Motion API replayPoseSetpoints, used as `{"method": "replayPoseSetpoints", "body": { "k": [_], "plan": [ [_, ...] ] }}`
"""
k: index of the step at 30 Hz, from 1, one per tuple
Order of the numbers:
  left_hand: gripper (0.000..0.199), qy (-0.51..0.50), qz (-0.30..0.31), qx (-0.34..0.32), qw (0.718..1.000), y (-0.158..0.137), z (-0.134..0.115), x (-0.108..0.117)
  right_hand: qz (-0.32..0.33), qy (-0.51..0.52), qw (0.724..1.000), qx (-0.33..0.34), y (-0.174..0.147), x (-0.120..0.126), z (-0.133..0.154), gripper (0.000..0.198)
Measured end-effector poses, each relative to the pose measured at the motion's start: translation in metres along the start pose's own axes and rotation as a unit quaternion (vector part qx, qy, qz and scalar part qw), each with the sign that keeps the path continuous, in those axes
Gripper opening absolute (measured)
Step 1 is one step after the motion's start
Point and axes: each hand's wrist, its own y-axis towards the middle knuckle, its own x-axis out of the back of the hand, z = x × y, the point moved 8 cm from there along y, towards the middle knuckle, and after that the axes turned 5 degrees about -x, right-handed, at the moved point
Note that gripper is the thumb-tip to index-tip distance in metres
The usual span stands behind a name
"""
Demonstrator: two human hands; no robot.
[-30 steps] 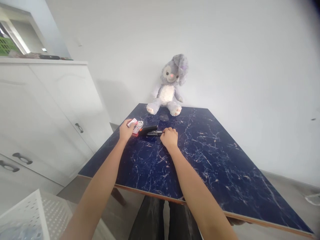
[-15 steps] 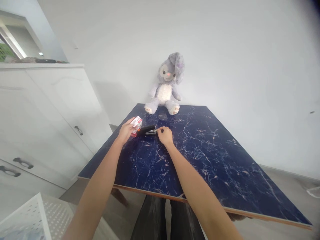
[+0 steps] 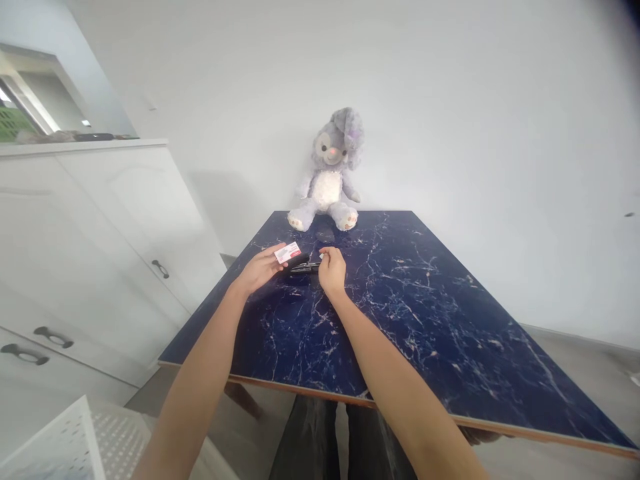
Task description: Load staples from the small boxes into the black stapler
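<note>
A small red and white box (image 3: 287, 252) is held in my left hand (image 3: 259, 269), fingers closed around it and the printed face turned up. Just below and right of the box lies a black stapler (image 3: 300, 261), opened, with a shiny metal strip along its lower arm; the box and my fingers cover its left end. My right hand (image 3: 332, 268) is at the stapler's right end, thumb and forefinger pinched together. A tiny pale bit shows at those fingertips, too small to name.
A grey plush rabbit (image 3: 329, 180) sits at the back of the dark blue marbled table (image 3: 400, 320), against the wall. White cabinets (image 3: 100, 253) stand to the left. A white perforated basket (image 3: 117, 437) is at the lower left, below the table edge.
My left hand has moved the box a little right and turned it so its printed face lies flatter, over the stapler. My right hand has shifted slightly right and up.
</note>
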Motion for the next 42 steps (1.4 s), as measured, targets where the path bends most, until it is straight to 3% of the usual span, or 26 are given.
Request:
{"method": "replayPoseSetpoints", "body": {
  "k": [7, 10, 13, 18, 21, 24, 31, 42],
  "plan": [
    [0.042, 0.091, 0.011, 0.008, 0.996, 0.002, 0.013, -0.003, 0.099, 0.073, 0.991, 0.052, -0.010, -0.015, 0.023, 0.028],
    [0.041, 0.106, 0.006, 0.000, 0.994, 0.003, 0.014, -0.001, 0.113, 0.070, 0.990, 0.056, -0.013, -0.020, 0.023, 0.024],
    [0.042, 0.103, -0.008, -0.011, 0.995, 0.002, 0.011, -0.002, 0.105, 0.056, 0.992, 0.053, -0.012, -0.022, 0.020, 0.024],
    [0.060, 0.093, -0.066, -0.035, 0.993, 0.003, 0.003, 0.000, 0.083, 0.033, 0.995, 0.033, -0.011, -0.020, 0.017, 0.027],
    [0.047, 0.089, -0.124, -0.074, 0.986, 0.004, -0.002, 0.008, 0.077, 0.028, 0.996, 0.026, -0.013, -0.020, 0.018, 0.027],
    [0.037, 0.083, -0.145, -0.101, 0.981, 0.006, -0.005, 0.014, 0.078, 0.033, 0.996, 0.022, -0.013, -0.021, 0.018, 0.027],
    [0.036, 0.084, -0.191, -0.110, 0.972, 0.006, -0.003, 0.025, 0.003, 0.085, 0.996, -0.010, -0.004, -0.002, 0.007, 0.039],
    [0.032, 0.064, -0.151, -0.072, 0.984, 0.007, 0.005, 0.005, 0.039, 0.058, 0.997, 0.035, -0.010, -0.013, 0.021, 0.028]
  ]
}}
